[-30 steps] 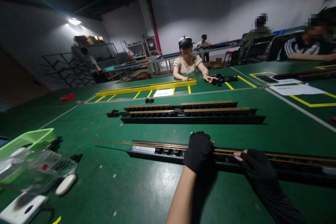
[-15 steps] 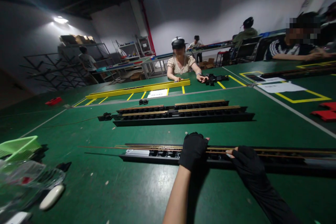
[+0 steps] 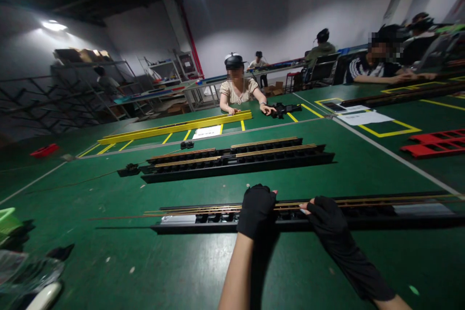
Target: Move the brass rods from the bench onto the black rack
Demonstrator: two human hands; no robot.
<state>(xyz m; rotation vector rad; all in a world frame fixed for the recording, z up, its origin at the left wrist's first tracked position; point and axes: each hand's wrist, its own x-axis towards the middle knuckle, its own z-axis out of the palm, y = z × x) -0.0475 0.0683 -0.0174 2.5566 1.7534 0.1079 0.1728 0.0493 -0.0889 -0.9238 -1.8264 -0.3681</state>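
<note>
A long black channel rail (image 3: 214, 228) lies across the green table in front of me, with black fittings and a silver strip (image 3: 178, 219) inside. Thin brass-coloured rods (image 3: 290, 206) run along its top, and their left ends stick out past it. My left hand (image 3: 257, 209), in a black fingerless glove, is closed over the rods near the rail's middle; most of its fingers are hidden. To its right, my right hand (image 3: 327, 218), gloved alike, pinches the rods between thumb and fingertips. Behind them lies a second black rail assembly (image 3: 236, 167) with similar rods.
Small black parts (image 3: 129, 169) sit left of the second rail. A yellow rail (image 3: 174, 128) lies before a co-worker (image 3: 238, 89) across the table. Red frames (image 3: 434, 143) are at right. A green basket (image 3: 7, 220) and clear plastic (image 3: 31, 271) lie at left.
The view has swung to the right, so the scene sits further left. Both hands keep nearly the same place and grip on the rods.
</note>
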